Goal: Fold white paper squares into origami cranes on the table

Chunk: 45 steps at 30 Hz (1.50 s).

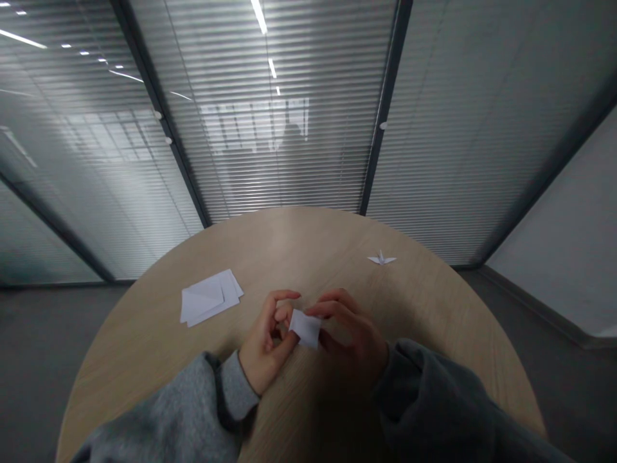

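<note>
A small folded square of white paper (305, 328) is held up over the table in front of me. My left hand (268, 339) pinches its left edge between thumb and fingers. At the paper's upper right side are the fingertips of my right hand (354, 334), curled in around its edge, with the thumb partly hidden in shadow. Beyond my right hand lies a folded white paper crane (382, 259) with its wings spread. Several loose sheets of white paper (207, 301) overlap in a pile to the left of my hands.
The round wooden table (289, 241) has a curved far edge close to glass panels with blinds (289, 173). Dark frame posts (380, 116) divide the panels. Grey floor (48, 347) shows at the left, and a white wall (569, 238) stands at the right.
</note>
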Available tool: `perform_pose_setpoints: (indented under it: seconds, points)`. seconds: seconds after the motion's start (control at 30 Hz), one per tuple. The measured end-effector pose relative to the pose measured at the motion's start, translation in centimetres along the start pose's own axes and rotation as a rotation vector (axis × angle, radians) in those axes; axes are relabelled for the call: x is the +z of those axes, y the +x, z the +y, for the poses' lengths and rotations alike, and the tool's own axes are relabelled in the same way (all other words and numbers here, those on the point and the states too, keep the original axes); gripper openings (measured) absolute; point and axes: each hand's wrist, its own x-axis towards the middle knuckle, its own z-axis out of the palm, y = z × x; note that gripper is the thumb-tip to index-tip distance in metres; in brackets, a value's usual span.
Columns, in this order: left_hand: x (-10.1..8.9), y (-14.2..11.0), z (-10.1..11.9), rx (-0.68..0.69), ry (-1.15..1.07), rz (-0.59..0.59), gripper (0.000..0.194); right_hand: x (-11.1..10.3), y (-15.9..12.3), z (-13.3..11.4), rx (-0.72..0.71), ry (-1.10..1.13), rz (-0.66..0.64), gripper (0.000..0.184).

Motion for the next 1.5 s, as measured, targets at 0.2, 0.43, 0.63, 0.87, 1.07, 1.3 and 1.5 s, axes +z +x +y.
perform_pose_setpoints:
  seconds: [0.2, 0.43, 0.63, 0.87, 1.07, 1.3, 1.5]
  points:
    - [0.0, -0.3, 0.2, 0.050, 0.095, -0.036, 0.037, -0.6, 0.1, 0.2, -0.158, -0.157, 0.001, 0.010]
    - [-0.2, -0.6, 0.0, 0.152, 0.193, 0.008, 0.029, -0.5, 0.2, -0.3, -0.152, -0.198, 0.051, 0.004]
    - [0.0, -0.7, 0.2, 0.156, 0.269, -0.001, 0.033, -0.5, 0.2, -0.3, -0.172, -0.247, -0.007, 0.009]
    - [0.0, -0.3, 0.2, 0.077, 0.210, 0.010, 0.025, -0.6, 0.2, -0.5, -0.184, -0.212, 0.030, 0.007]
    - [-0.1, 0.0, 0.8, -0.045, 0.264, -0.025, 0.029, -0.8, 0.2, -0.7, -0.180, -0.216, 0.082, 0.006]
    - [-0.3, -0.1, 1.4, 0.158, 0.487, 0.045, 0.018, -0.8, 0.2, -0.8, -0.179, -0.261, 0.046, 0.012]
    - [-0.4, -0.1, 1.6, 0.235, 0.551, 0.063, 0.018, -1.0, 0.2, -0.8, -0.202, -0.293, 0.046, 0.014]
